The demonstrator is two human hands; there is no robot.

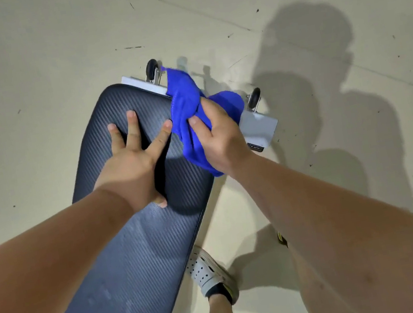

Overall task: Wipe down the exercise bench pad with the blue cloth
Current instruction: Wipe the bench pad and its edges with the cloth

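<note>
A long dark bench pad (139,249) with a ribbed texture runs from the lower left up to the middle of the view. My left hand (135,162) rests flat on its far half, fingers spread wide, holding nothing. My right hand (220,137) is closed on a bunched blue cloth (186,105) at the pad's far right edge. The cloth bulges above and below my fist and covers the pad's far right corner. The index finger of my left hand almost touches the cloth.
The bench's grey base bar (259,127) with two small black wheels (152,68) sticks out beyond the pad's far end. My foot in a white perforated shoe (208,270) stands on the pale floor right of the bench. Shadows fall on the floor to the right.
</note>
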